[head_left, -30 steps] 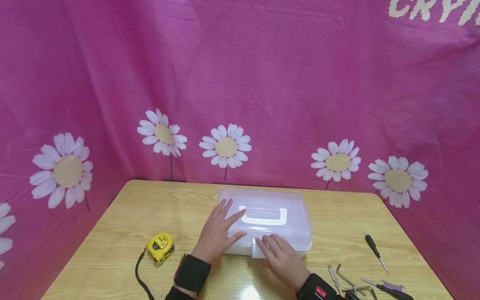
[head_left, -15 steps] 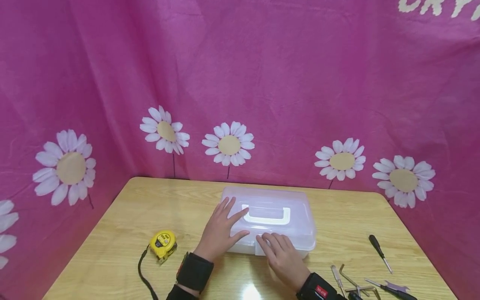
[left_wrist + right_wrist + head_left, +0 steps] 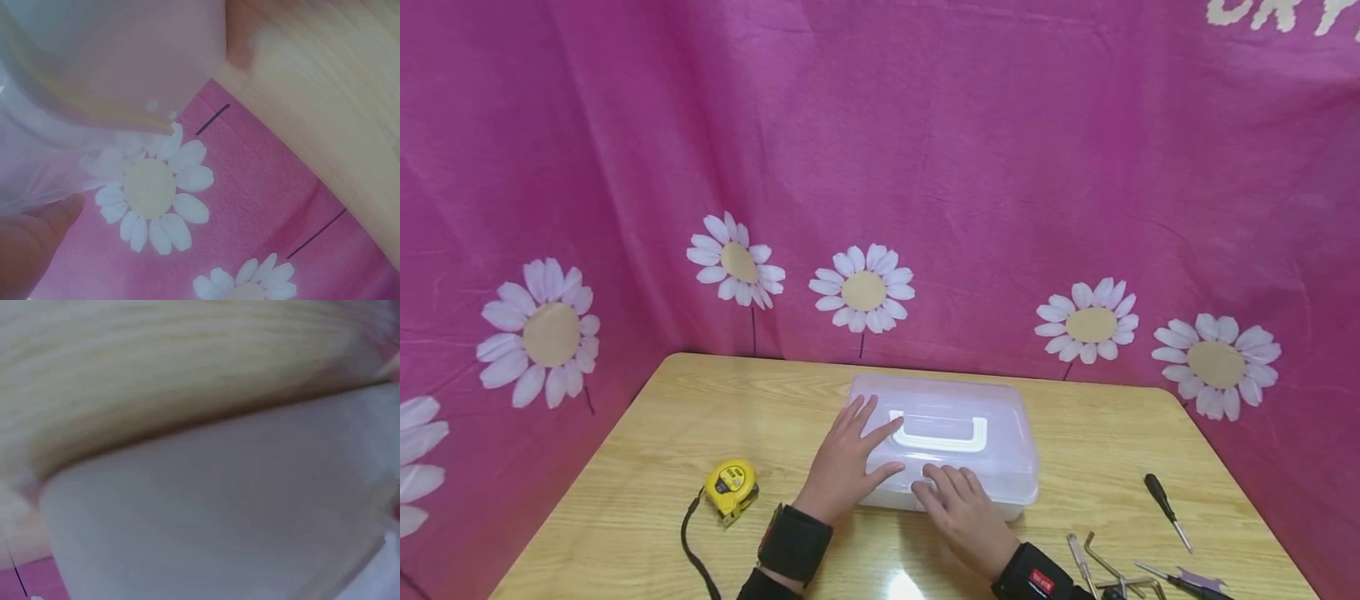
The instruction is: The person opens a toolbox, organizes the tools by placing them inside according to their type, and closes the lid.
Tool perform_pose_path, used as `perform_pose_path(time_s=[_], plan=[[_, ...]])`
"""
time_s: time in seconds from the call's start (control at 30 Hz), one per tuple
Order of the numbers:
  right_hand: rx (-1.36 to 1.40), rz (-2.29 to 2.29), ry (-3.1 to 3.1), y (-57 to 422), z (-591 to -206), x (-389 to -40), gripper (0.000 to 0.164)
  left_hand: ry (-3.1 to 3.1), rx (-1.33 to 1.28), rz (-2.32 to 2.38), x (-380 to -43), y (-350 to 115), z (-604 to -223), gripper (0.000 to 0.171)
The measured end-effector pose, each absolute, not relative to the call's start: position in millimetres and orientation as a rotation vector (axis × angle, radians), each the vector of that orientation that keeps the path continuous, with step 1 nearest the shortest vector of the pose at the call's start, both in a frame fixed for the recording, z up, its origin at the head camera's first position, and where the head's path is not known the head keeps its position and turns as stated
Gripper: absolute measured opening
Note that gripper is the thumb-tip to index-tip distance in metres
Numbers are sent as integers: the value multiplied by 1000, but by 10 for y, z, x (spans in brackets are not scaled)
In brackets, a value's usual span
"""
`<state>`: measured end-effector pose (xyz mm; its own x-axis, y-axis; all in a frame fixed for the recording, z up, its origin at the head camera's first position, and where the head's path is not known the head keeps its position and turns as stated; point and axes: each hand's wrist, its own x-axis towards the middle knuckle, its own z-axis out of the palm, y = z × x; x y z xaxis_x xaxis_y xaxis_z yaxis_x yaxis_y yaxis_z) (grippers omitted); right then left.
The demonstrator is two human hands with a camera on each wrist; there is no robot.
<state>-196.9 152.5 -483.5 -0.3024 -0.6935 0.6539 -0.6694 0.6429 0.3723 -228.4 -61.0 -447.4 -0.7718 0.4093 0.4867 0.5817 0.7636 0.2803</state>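
A translucent plastic toolbox (image 3: 1000, 450) with a pale lilac lid stands on the table, lid down. Its white carry handle (image 3: 942, 442) lies flat on top. My left hand (image 3: 842, 467) rests on the lid's left side with fingers and thumb spread. At the middle of the front edge my right hand (image 3: 966, 512) presses with its fingertips, covering the latch area. The left wrist view shows the clear lid (image 3: 37, 150) with a fingertip beside it; the right wrist view is mostly the box's blurred pale wall (image 3: 206, 512).
A yellow tape measure (image 3: 731, 489) with a black strap lies to the left on the wooden table (image 3: 760, 408). At right lie a black-handled screwdriver (image 3: 1161, 498), a second screwdriver (image 3: 1180, 579) and several hex keys (image 3: 1105, 550). A pink daisy-print cloth (image 3: 970, 208) hangs behind.
The white latch flap that showed at the box's front beside my right fingers is now out of sight under them. The left hand keeps its place; the whole view shifts slightly.
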Motion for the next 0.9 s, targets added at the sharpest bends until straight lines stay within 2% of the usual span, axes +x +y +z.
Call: perform_pose_path(time_s=[0.23,0.43,0.57,0.8,0.9], plan=[[1087,-16,-2072,1512,-4754,-1875,32,-2546,-755,-579,-2281,-591,-4510,55],[1255,-8,-2036,1508,-4719,-1748,29,-2569,-738,-609,-2308,-598,-4507,56],[1371,-61,-2072,1561,-4758,-1686,26,-2579,-726,-596,-2329,-606,-4510,56],[1434,-178,-2216,1644,-4851,-1658,30,-2587,-728,-600,-2322,-598,-4517,55],[1416,-266,-2262,1658,-4889,-1678,22,-2589,-726,-598,-2323,-589,-4521,55]])
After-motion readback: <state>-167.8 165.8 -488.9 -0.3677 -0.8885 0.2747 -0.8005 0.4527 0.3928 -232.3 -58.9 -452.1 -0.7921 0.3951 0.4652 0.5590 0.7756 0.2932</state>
